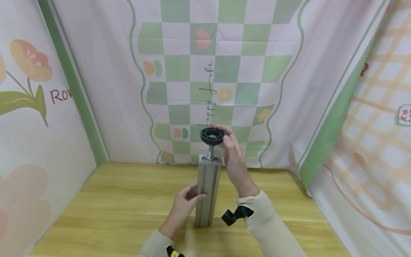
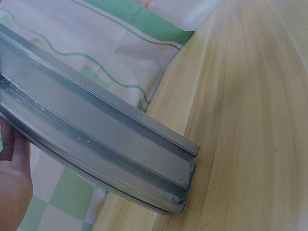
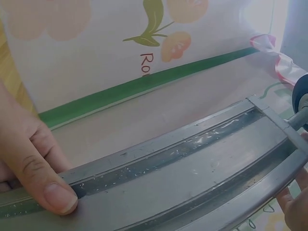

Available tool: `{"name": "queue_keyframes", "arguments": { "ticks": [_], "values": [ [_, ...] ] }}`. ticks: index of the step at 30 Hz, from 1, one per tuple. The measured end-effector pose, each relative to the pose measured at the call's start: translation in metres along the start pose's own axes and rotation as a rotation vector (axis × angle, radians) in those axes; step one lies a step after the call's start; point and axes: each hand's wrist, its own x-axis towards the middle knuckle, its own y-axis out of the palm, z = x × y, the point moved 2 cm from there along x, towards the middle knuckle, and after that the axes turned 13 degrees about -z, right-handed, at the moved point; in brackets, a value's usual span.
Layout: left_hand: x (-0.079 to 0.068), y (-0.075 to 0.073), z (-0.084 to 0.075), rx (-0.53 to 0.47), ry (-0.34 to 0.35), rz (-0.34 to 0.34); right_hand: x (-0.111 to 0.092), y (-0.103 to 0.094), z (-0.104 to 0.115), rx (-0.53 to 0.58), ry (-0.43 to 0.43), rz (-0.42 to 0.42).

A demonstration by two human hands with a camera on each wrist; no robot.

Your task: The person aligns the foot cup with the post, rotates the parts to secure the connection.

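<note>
An aluminium extrusion profile (image 1: pixel 207 192) stands upright over the wooden table, its lower end at the wood in the left wrist view. From its top cap rises a threaded stud that carries a black round levelling foot (image 1: pixel 212 135), disc facing up. My left hand (image 1: pixel 183 207) grips the profile around its middle, thumb (image 3: pixel 60 197) across the front groove and fingers behind. Up at the top, my right hand (image 1: pixel 236 160) holds the foot's right and rear rim between thumb and fingers. Small pale flecks lie in the profile's grooves (image 3: pixel 144 171).
The wooden table (image 1: pixel 128 200) extends to both sides of the profile. Behind it hangs a checked green and white cloth (image 1: pixel 179 67), with patterned cloths on the left (image 1: pixel 29 142) and right (image 1: pixel 379 150). A black wrist mount (image 1: pixel 237 214) sits on the right sleeve.
</note>
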Motion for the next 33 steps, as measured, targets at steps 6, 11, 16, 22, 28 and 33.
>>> {"name": "queue_keyframes", "arguments": {
  "ticks": [6, 11, 16, 22, 28, 33],
  "values": [
    [0.0, 0.0, 0.0, 0.002, 0.0, 0.001, -0.002, -0.003, 0.001, 0.0, 0.001, -0.054],
    [0.0, 0.0, 0.0, -0.008, 0.0, 0.002, -0.004, -0.002, 0.003, 0.027, 0.051, -0.108],
    [0.0, 0.0, 0.0, -0.003, 0.002, -0.003, -0.006, -0.002, 0.005, 0.045, 0.064, -0.135],
    [0.0, 0.0, 0.0, 0.006, 0.001, -0.005, -0.007, -0.002, 0.007, -0.034, -0.038, -0.183],
    [0.001, -0.001, 0.003, 0.006, 0.023, 0.0, -0.012, -0.001, 0.01, -0.158, -0.13, -0.245],
    [0.0, -0.001, 0.003, -0.003, 0.024, 0.007, -0.013, 0.001, 0.013, -0.206, -0.206, -0.267]
  ]
}}
